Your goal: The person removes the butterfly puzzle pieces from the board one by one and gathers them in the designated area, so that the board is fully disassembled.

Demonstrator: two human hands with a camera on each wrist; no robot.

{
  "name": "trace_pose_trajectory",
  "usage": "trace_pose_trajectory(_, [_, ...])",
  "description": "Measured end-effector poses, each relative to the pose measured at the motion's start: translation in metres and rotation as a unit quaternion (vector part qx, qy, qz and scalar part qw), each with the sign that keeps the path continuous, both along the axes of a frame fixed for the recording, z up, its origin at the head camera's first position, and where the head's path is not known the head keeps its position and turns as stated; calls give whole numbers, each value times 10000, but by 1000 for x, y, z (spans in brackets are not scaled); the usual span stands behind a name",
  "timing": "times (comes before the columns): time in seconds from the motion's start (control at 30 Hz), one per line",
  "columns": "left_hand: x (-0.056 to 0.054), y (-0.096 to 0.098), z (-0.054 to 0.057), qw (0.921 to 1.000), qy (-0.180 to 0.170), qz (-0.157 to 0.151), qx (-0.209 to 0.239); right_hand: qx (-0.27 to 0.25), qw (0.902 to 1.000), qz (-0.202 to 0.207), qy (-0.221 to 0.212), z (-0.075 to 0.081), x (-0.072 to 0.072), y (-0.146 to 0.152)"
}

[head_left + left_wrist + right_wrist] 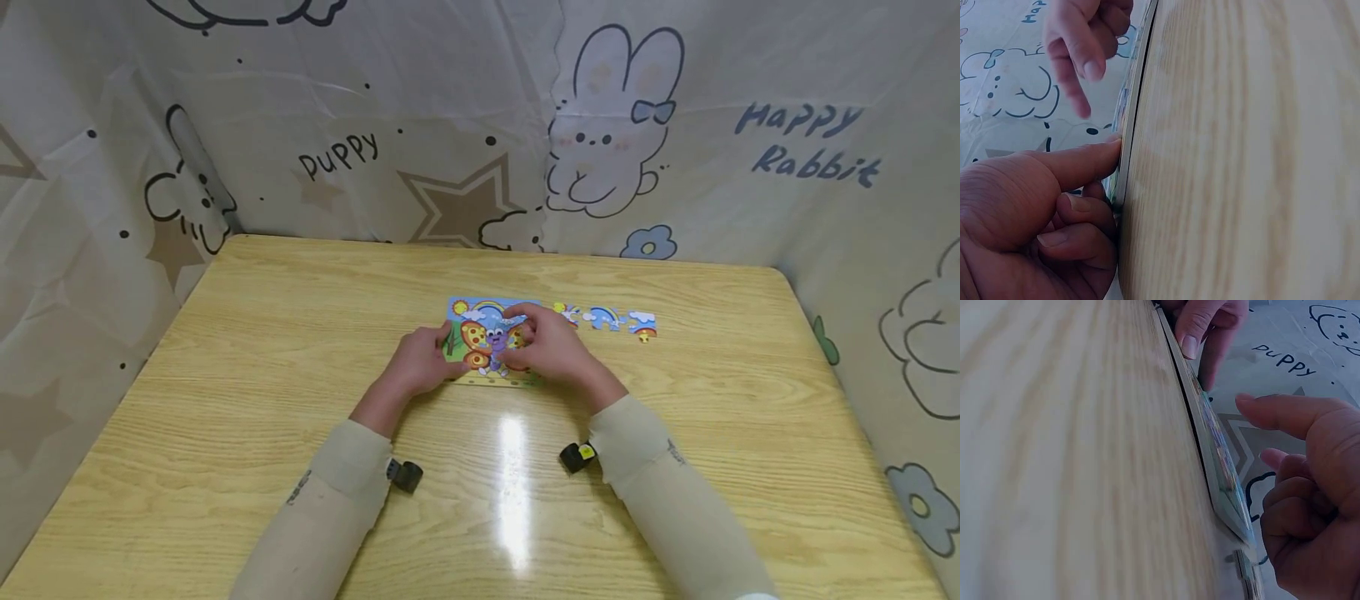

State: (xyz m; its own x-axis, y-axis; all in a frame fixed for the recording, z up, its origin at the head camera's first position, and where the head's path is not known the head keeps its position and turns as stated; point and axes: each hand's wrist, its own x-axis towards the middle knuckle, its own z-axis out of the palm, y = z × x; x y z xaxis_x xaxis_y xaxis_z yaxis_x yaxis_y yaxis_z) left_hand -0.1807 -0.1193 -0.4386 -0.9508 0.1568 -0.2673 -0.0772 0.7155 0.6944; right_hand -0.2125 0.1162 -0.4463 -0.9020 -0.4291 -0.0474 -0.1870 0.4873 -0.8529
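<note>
A jigsaw puzzle board (480, 382) with a cartoon butterfly, sun and rainbow lies flat on the table. My left hand (422, 358) grips its left side, the thumb along the front edge and the fingers by the left edge. Over the right part of the picture hovers my right hand (557, 346), covering some of it. In the right wrist view that hand's (1316, 487) thumb and forefinger stand apart with nothing between them, just off the board's face (1219, 447); its other fingers are bent.
To the right of the board, loose puzzle pieces (603, 318) lie in a row, the nearest partly behind my right hand. The wooden table (247, 375) is bounded at the back and sides by a printed cloth (465, 108).
</note>
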Motion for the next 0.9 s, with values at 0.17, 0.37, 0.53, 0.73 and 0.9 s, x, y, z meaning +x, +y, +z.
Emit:
trace_pose_trajectory(0.17, [0, 0, -1, 10000, 14, -48, -14, 140, 9997, -4, -177, -1, -7, -8])
trace_pose_trajectory(0.37, [0, -1, 0, 10000, 38, -63, -59, 201, 9993, -9, -308, -2, -12, -16])
trace_pose_trajectory(0.53, [0, 0, 1, 9999, 31, -87, -61, 389, 9983, -53, -442, -2, -14, -19])
trace_pose_trajectory(0.73, [-1, 0, 1, 9999, 67, -118, -80, 484, 9967, -193, -619, -3, -16, -21])
trace_pose_trajectory(0.9, [-2, 0, -1, 9999, 40, -108, -70, 294, 9965, -219, -747, -4, -15, -21])
